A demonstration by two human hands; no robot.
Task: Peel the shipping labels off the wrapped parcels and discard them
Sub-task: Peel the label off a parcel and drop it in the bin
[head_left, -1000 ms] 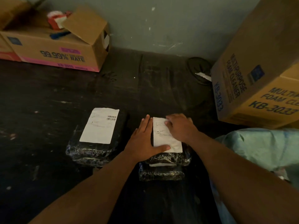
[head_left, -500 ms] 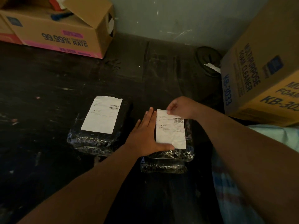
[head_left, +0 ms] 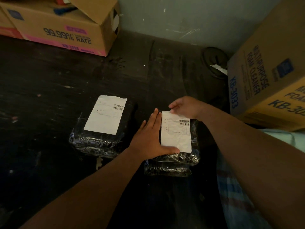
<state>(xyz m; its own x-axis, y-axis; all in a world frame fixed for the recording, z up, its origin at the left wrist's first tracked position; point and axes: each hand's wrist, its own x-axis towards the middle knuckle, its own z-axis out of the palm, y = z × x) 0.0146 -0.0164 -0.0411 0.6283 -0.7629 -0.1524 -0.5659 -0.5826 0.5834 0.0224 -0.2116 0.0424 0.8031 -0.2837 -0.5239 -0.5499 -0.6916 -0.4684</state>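
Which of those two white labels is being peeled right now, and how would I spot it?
Start at the big foam cleaner box on the right, then look left to the stack of black wrapped parcels beside it. The label being peeled lies on top, its far corner pinched by the right hand while the left hand presses alongside. The other label, farther left, has no hand on it.
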